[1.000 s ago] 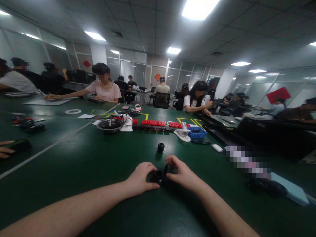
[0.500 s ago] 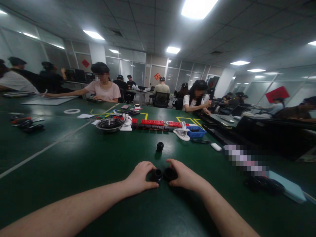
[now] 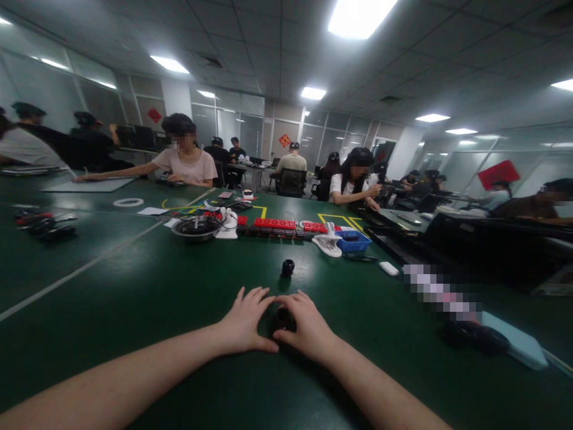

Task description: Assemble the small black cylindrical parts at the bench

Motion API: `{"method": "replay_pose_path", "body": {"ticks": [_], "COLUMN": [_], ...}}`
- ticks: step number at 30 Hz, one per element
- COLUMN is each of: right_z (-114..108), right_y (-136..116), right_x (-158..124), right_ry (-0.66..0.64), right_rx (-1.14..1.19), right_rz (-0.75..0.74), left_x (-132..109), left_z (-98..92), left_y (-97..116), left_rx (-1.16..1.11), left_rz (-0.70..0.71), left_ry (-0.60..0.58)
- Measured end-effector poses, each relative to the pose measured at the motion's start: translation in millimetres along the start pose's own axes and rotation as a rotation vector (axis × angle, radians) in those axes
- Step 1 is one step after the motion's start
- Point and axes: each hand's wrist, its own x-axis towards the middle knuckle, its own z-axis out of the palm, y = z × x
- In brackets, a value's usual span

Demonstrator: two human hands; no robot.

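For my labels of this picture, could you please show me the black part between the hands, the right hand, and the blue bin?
Black part (image 3: pixel 282 324): head view, on its visible front.
Right hand (image 3: pixel 310 325): head view, on the back of the hand.
Blue bin (image 3: pixel 356 245): head view, on its front wall.

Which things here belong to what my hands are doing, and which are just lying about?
Job in hand:
held black part
probably the small black piece beyond it

Lying about, apparently:
metal bowl
red blocks
blue basket
white case

Black part (image 3: pixel 287 268) on green table (image 3: pixel 147 298) (glossy)
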Motion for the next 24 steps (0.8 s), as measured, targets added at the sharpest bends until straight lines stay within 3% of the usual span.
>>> {"method": "replay_pose_path", "body": {"ticks": [6,13,19,24], "right_z": [-7,-27,-46,-61], "right_y": [-11,-24,6,42], "right_x": [-6,-49,-123,-180], "right_ry": [-0.072,-0.147,-0.074,0.161], "right_rx": [-0.038,-0.052,-0.004,-0.002], "right_rz": [-0.026,0.128,0.441,0.626], "left_x": [-1,-3,-3,-2], "left_z": [-11.4,-19.0,-18.8,-16.8], "left_y": [-4,-4,-8,-9], "left_rx": [0.067,0.046,-0.023,-0.008], "left_rz": [0.064,0.095,0.093,0.087], "left_ry": [-0.205,-0.270,-0.270,-0.273]}}
